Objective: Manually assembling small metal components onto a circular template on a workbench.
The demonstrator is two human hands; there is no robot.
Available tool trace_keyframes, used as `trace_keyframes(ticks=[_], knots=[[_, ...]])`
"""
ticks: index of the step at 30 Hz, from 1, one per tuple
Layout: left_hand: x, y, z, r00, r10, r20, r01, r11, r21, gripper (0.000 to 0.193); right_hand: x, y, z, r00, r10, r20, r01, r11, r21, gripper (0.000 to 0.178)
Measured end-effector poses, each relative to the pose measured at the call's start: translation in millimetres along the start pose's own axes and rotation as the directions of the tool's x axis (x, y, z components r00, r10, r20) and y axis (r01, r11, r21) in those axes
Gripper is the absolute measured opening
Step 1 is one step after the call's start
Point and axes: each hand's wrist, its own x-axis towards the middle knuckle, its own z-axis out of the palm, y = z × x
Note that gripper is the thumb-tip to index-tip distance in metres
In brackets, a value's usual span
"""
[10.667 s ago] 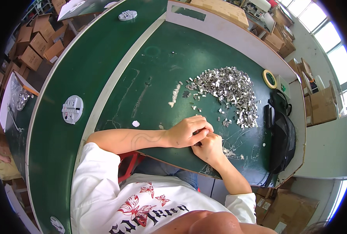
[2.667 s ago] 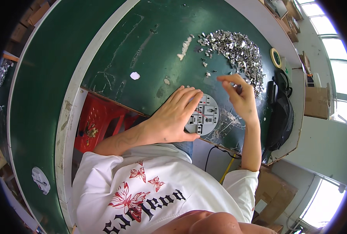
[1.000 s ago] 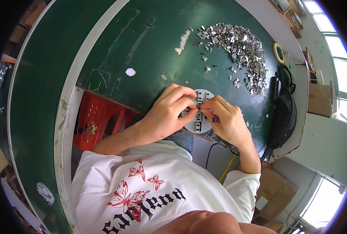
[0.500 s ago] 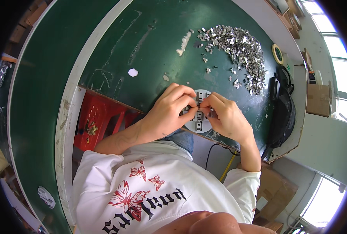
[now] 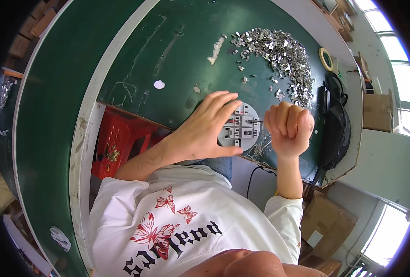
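A round light-grey fixture plate (image 5: 253, 143) with several raised blocks and slots lies at the table's near edge. My left hand (image 5: 205, 127) is open at the plate's left side, fingers spread and thumb apart, with nothing seen in it. To the right of the plate, my right hand (image 5: 289, 127) is closed in a fist. A thin dark rod (image 5: 256, 121) sticks out of this fist leftward over the plate's blocks. The rest of the rod is hidden in the fingers. A small reddish bit (image 5: 234, 121) shows among the blocks.
Many small shiny metal pieces (image 5: 288, 60) are heaped at the far right of the green table (image 5: 177, 60). A tape roll (image 5: 326, 59) and a black mesh bag (image 5: 336, 134) lie further right. A red stool (image 5: 117, 138) stands below the table's left edge.
My hands were pinched together over the plate and have come apart. The right has moved right and closed into a fist around the rod; the left has opened.
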Motion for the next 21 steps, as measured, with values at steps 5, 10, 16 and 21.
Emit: trace_keyframes(ticks=[5,10,16,21], knots=[[5,-6,6,0.989,0.004,0.148,-0.035,0.978,0.206,0.105,-5,20,13,0.988,0.007,-0.154,0.019,0.985,0.169,0.054],[4,-8,6,0.984,-0.022,0.178,-0.017,0.977,0.213,0.109,-7,33,16,0.988,-0.057,-0.147,0.085,0.978,0.192,0.054],[4,-7,4,0.983,0.007,0.181,-0.042,0.981,0.19,0.109,-4,31,24,0.988,-0.15,-0.04,0.143,0.979,-0.143,0.049],[1,-7,4,0.984,0.004,0.18,-0.051,0.965,0.258,0.11,-2,25,19,0.997,-0.059,-0.045,0.062,0.996,0.061,0.046]])
